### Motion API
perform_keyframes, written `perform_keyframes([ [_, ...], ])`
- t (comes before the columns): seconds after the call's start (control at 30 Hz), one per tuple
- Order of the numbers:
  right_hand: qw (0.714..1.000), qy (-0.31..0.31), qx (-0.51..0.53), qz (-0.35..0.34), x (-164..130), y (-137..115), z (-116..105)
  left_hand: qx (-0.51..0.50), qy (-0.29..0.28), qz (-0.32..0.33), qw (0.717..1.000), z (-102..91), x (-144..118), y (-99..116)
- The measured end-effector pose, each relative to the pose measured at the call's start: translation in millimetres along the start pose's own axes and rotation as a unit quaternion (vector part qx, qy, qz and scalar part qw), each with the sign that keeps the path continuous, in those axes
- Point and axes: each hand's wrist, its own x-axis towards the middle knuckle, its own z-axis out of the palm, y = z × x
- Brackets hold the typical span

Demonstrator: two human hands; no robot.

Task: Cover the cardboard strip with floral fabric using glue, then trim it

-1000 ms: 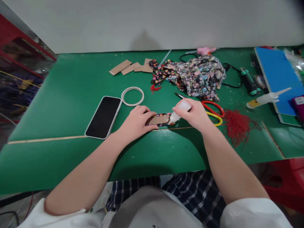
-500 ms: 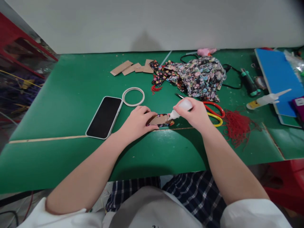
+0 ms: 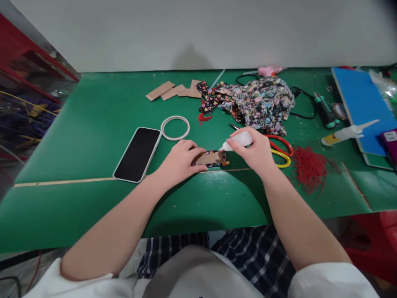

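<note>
A small cardboard strip with floral fabric round its edges lies flat on the green table. My left hand grips its left end, thumb along the near edge and fingers along the far edge. In my right hand is a white glue bottle, tilted with its nozzle pointing down and left at the strip's right end. The nozzle tip is by the far right corner of the strip; whether it touches I cannot tell. Scissors with red and yellow handles lie partly hidden beneath my right hand.
A phone and a tape roll lie to the left. Cardboard pieces and crumpled floral fabric are at the back. Red threads, another glue bottle and a blue board are on the right.
The glue bottle's nozzle has moved from the middle of the strip's right end toward its far edge, and the bottle lies flatter. My left hand keeps its hold.
</note>
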Motion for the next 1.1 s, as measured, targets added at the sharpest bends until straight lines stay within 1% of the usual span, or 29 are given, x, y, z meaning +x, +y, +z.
perform_keyframes([
  [0.23,0.999,-0.032,0.012,-0.01,-0.6,-0.4,-0.4,-0.006,0.002,-0.001,1.0,0.8,-0.1,0.3],
  [0.37,0.996,-0.075,0.039,0.004,-1.1,-1.7,-2.5,-0.008,0.007,0.0,1.0,1.0,-0.3,0.0],
  [0.4,0.996,-0.078,0.043,0.008,-1.1,-1.9,-2.7,-0.008,0.008,0.0,1.0,1.1,-0.3,-0.2],
  [0.43,0.996,-0.073,0.042,0.011,-0.9,-2.0,-2.7,-0.006,0.008,0.002,1.0,1.1,-0.2,-0.3],
  [0.53,0.999,-0.023,0.027,0.013,-0.1,-2.2,-1.8,-0.001,0.006,0.005,1.0,0.8,0.1,-0.6],
  [0.6,1.0,-0.006,0.02,0.014,0.5,-2.1,-0.8,0.0,0.004,0.005,1.0,0.6,0.2,-0.6],
  [0.87,1.0,-0.018,0.018,0.005,0.8,0.3,0.7,0.0,0.01,0.005,1.0,1.7,0.2,-1.0],
  [1.0,0.998,-0.052,0.029,0.01,1.0,0.9,-0.9,0.001,0.015,0.007,1.0,1.7,-0.2,-0.6],
  [1.03,0.998,-0.053,0.033,0.013,1.1,0.8,-1.1,0.002,0.016,0.008,1.0,1.6,-0.2,-0.5],
  [1.1,0.998,-0.029,0.041,0.024,1.4,0.6,-1.0,0.007,0.019,0.011,1.0,1.4,-0.2,-0.3],
])
